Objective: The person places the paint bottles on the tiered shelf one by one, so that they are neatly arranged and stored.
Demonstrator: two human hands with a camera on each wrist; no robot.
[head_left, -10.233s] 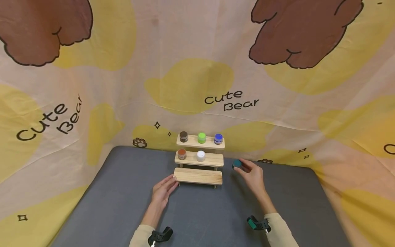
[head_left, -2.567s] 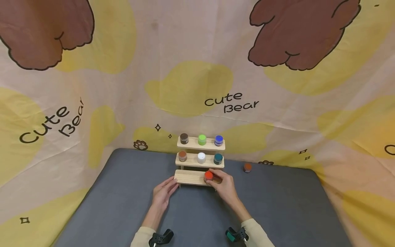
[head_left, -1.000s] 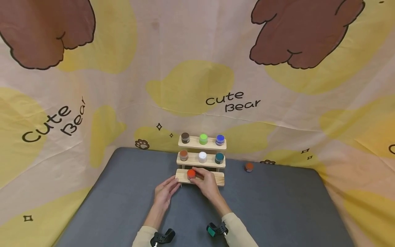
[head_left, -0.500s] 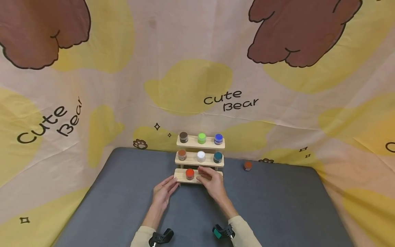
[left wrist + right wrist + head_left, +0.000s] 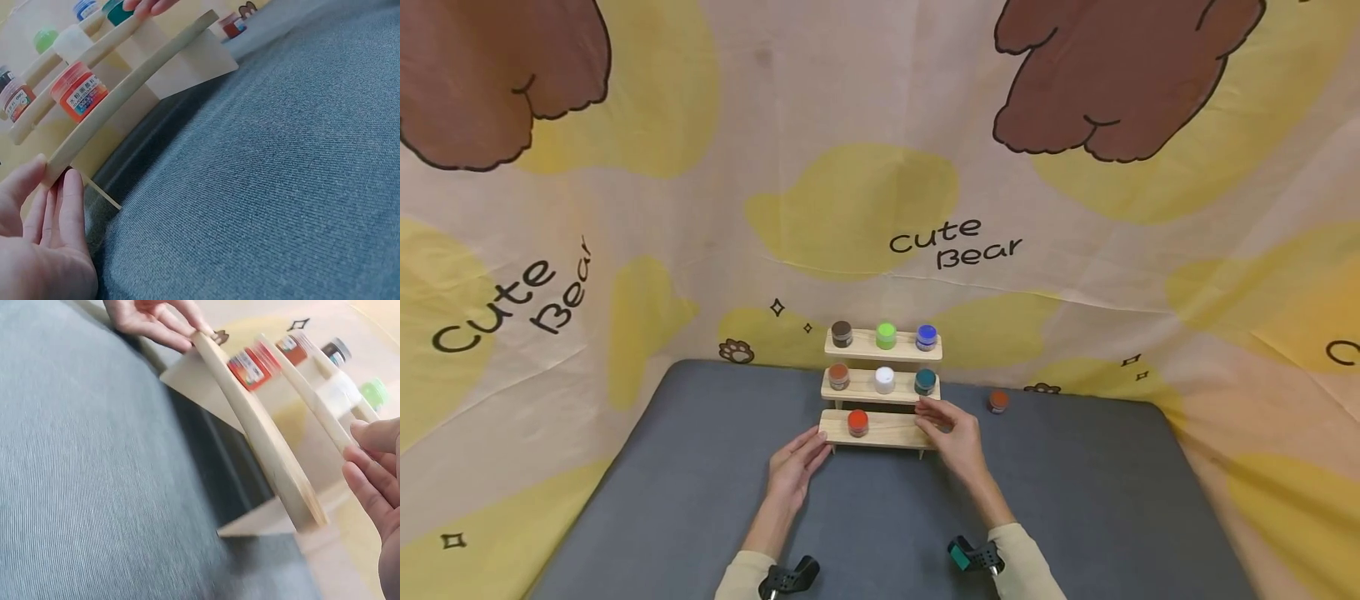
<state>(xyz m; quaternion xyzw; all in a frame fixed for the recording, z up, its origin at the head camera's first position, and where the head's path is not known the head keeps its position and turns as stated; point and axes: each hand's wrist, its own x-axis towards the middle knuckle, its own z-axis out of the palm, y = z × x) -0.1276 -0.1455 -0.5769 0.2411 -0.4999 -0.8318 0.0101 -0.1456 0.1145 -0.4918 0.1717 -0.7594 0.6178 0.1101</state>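
Note:
A three-tier wooden display stand (image 5: 895,431) stands against the backdrop. My left hand (image 5: 792,472) grips the left end of its lowest shelf, thumb on top and fingers beneath, as the left wrist view shows. On that shelf, left of its middle, sits a red paint jar (image 5: 857,422). My right hand (image 5: 957,435) hovers at the shelf's right end, fingers loosely bent with nothing between them. The middle shelf carries a brown jar (image 5: 838,377), a white jar (image 5: 884,380) and a teal jar (image 5: 925,382); the top one a dark jar (image 5: 842,334), a green jar (image 5: 886,336) and a blue jar (image 5: 927,337).
A reddish-brown paint jar (image 5: 997,402) stands on the grey table (image 5: 1090,483), right of the stand near the back edge. A printed cloth backdrop (image 5: 850,208) rises behind and at both sides.
The right hand brought the red jar onto the lowest shelf, slid it left, let go and drew back right. Earlier, the teal jar went onto the middle shelf. The left hand kept its hold.

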